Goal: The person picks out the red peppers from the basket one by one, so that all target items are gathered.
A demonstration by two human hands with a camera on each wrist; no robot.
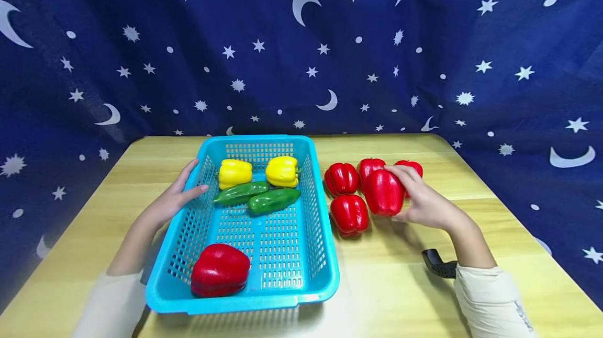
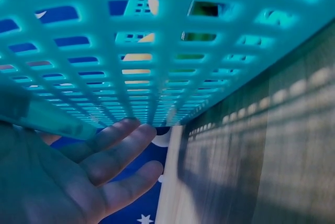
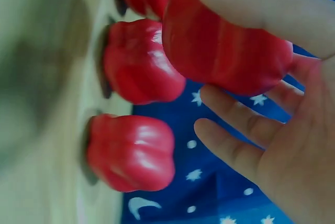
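My right hand [image 1: 426, 204] grips a red bell pepper [image 1: 384, 192] between thumb and fingers, held above the table. More red bell peppers [image 1: 349, 214] stand close to it on its left and behind it; in the right wrist view two of them are seen beyond the held pepper [image 3: 222, 41]. At the left side of a blue plastic basket [image 1: 314, 296] is my left hand [image 1: 175, 199]. Its thumb reaches over the rim, while the loosely straight fingers [image 2: 118, 153] lie outside the perforated wall [image 2: 157, 77].
Inside the basket lie two yellow bell peppers [image 1: 282, 171], two green peppers [image 1: 274, 201] and one red bell pepper [image 1: 220, 270] near the front. A black curved object [image 1: 439, 265] shows beside the right wrist. Behind the wooden table [image 1: 386, 285] hangs a blue star-patterned cloth [image 1: 264, 66].
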